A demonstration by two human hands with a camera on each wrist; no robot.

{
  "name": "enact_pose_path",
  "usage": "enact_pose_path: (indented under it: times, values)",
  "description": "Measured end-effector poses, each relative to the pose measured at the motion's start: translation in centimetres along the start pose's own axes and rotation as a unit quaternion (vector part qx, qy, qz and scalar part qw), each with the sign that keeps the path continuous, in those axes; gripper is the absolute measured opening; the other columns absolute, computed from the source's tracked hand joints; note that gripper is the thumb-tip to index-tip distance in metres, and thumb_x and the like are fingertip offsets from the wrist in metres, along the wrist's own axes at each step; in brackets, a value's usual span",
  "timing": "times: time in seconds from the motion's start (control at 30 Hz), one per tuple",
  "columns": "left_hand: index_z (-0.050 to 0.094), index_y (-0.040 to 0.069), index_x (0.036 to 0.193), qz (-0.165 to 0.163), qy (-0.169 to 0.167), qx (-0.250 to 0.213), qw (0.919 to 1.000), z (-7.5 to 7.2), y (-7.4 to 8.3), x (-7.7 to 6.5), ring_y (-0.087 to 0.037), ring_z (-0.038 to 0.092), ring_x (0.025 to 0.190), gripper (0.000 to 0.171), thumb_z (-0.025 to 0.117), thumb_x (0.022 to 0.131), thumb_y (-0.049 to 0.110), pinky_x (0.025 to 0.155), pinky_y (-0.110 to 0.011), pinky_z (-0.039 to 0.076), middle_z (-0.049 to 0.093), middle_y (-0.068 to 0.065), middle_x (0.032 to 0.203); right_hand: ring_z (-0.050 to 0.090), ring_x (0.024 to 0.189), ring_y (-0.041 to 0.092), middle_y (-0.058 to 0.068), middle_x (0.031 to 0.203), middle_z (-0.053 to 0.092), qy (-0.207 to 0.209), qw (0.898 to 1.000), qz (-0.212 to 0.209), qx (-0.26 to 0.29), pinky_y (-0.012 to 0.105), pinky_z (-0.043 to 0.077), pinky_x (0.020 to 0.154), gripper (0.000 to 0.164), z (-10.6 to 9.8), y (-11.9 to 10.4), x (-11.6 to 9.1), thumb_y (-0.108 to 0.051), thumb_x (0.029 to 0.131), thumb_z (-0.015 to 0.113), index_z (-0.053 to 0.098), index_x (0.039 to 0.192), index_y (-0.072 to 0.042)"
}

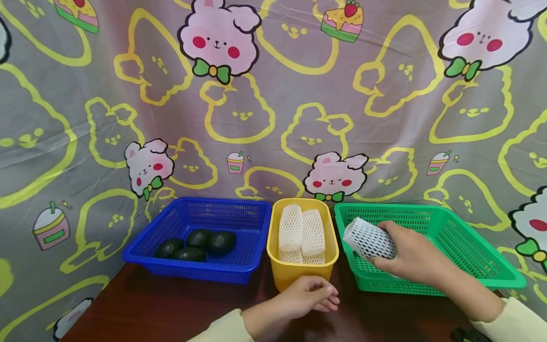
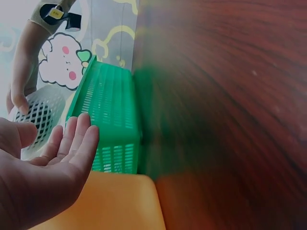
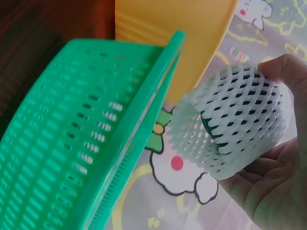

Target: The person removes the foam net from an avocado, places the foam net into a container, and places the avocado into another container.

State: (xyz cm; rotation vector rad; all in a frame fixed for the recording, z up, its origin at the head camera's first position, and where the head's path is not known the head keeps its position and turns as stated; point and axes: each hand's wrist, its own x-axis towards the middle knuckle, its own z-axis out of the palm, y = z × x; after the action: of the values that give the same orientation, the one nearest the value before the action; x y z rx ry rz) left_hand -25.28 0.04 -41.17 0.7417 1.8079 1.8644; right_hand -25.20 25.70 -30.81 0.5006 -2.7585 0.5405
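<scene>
My right hand (image 1: 412,254) grips a white foam net sleeve (image 1: 371,239) above the near left part of the green basket (image 1: 463,237). Inside the sleeve's mesh, in the right wrist view, a dark avocado (image 3: 210,128) shows, with the sleeve's mouth spreading past it. My left hand (image 1: 305,297) hovers just in front of the yellow bin (image 1: 299,273), its fingers loosely bent and holding nothing. In that bin several more foam net sleeves (image 1: 313,231) lie stacked. Several dark avocados (image 1: 221,243) sit together in the blue basket (image 1: 205,270) at the left.
All three containers stand side by side on a dark brown wooden table (image 1: 205,301), the yellow bin between the two baskets. Behind them hangs a grey cloth (image 1: 273,156) printed with cartoon rabbits. A small black object (image 1: 467,335) shows at the lower right edge.
</scene>
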Motion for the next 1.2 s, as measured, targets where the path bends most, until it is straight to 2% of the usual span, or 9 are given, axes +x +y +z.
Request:
enact_pose_path:
  times: [0.2, 0.33, 0.43, 0.67, 0.73, 0.87, 0.97, 1.1, 1.2]
  values:
    - [0.056, -0.020, 0.108, 0.017, -0.017, 0.032, 0.9992, -1.3, 0.8, -1.3, -0.050, 0.062, 0.096, 0.028, 0.045, 0.103, 0.005, 0.083, -0.050, 0.053, 0.065, -0.031, 0.099, 0.056, 0.078, 0.013, 0.001, 0.097, 0.060, 0.010, 0.999, -0.039, 0.003, 0.032, 0.050, 0.061, 0.068, 0.4, -1.3, -0.7, -0.040, 0.071, 0.084, 0.053, 0.118, -0.002]
    - [0.056, -0.019, 0.108, 0.025, -0.024, 0.049, 0.9982, -2.3, 1.2, -2.3, -0.047, 0.063, 0.096, 0.027, 0.045, 0.103, 0.005, 0.083, -0.050, 0.052, 0.064, -0.032, 0.100, 0.055, 0.082, 0.012, 0.000, 0.101, 0.060, 0.005, 0.999, -0.045, -0.004, 0.032, 0.052, 0.065, 0.068, 0.8, -2.3, -1.1, -0.040, 0.070, 0.084, 0.053, 0.119, -0.005]
    - [0.058, -0.017, 0.106, 0.028, -0.019, 0.064, 0.9974, -2.9, 1.3, -2.9, -0.043, 0.065, 0.094, 0.025, 0.047, 0.102, 0.005, 0.083, -0.049, 0.053, 0.064, -0.031, 0.100, 0.055, 0.084, 0.012, -0.001, 0.103, 0.060, -0.007, 0.999, -0.043, -0.008, 0.033, 0.053, 0.068, 0.071, 1.2, -3.0, -1.5, -0.041, 0.068, 0.085, 0.052, 0.120, -0.006]
    - [0.062, -0.012, 0.103, 0.036, 0.000, 0.115, 0.9927, -4.0, 1.6, -4.0, -0.029, 0.068, 0.089, 0.021, 0.049, 0.101, 0.005, 0.081, -0.044, 0.053, 0.067, -0.025, 0.098, 0.054, 0.083, 0.005, -0.009, 0.101, 0.058, -0.006, 0.996, -0.084, -0.005, 0.029, 0.052, 0.070, 0.069, 2.5, -4.2, -2.0, -0.038, 0.066, 0.086, 0.053, 0.120, -0.012]
    - [0.063, -0.009, 0.102, 0.046, 0.007, 0.142, 0.9887, -4.4, 1.6, -4.4, -0.023, 0.068, 0.088, 0.019, 0.051, 0.100, 0.005, 0.081, -0.037, 0.055, 0.068, -0.020, 0.096, 0.053, 0.084, 0.004, -0.011, 0.101, 0.057, -0.007, 0.995, -0.095, -0.003, 0.029, 0.052, 0.070, 0.068, 2.9, -4.4, -2.1, -0.039, 0.066, 0.085, 0.053, 0.120, -0.013]
    - [0.067, 0.000, 0.100, 0.068, 0.029, 0.206, 0.9756, -5.2, 1.2, -5.2, -0.011, 0.067, 0.084, 0.015, 0.057, 0.098, 0.010, 0.078, -0.025, 0.052, 0.070, -0.006, 0.091, 0.052, 0.086, 0.004, -0.013, 0.104, 0.056, -0.025, 0.994, -0.107, 0.005, 0.029, 0.052, 0.072, 0.069, 3.6, -4.8, -2.2, -0.044, 0.067, 0.084, 0.053, 0.121, -0.014]
    - [0.068, 0.004, 0.098, 0.069, 0.047, 0.226, 0.9706, -5.7, 0.9, -5.7, -0.009, 0.066, 0.083, 0.012, 0.060, 0.096, 0.012, 0.077, -0.023, 0.051, 0.069, -0.001, 0.089, 0.051, 0.088, 0.004, -0.015, 0.106, 0.054, -0.044, 0.993, -0.111, 0.016, 0.030, 0.052, 0.074, 0.070, 4.1, -5.2, -2.3, -0.045, 0.068, 0.084, 0.052, 0.123, -0.015]
    - [0.068, 0.005, 0.099, 0.064, 0.061, 0.234, 0.9683, -6.3, 0.8, -6.2, -0.008, 0.064, 0.082, 0.011, 0.062, 0.095, 0.014, 0.076, -0.023, 0.051, 0.069, 0.000, 0.089, 0.051, 0.089, 0.004, -0.015, 0.108, 0.054, -0.066, 0.991, -0.115, 0.020, 0.031, 0.052, 0.075, 0.070, 5.0, -5.8, -2.5, -0.045, 0.069, 0.083, 0.051, 0.124, -0.016]
    - [0.069, 0.008, 0.100, 0.067, 0.071, 0.263, 0.9599, -6.7, 0.8, -6.5, -0.005, 0.062, 0.082, 0.012, 0.063, 0.095, 0.016, 0.074, -0.023, 0.050, 0.069, 0.002, 0.091, 0.052, 0.091, 0.005, -0.013, 0.110, 0.054, -0.086, 0.989, -0.115, 0.023, 0.032, 0.052, 0.076, 0.071, 5.7, -6.2, -2.6, -0.048, 0.070, 0.081, 0.051, 0.125, -0.015]
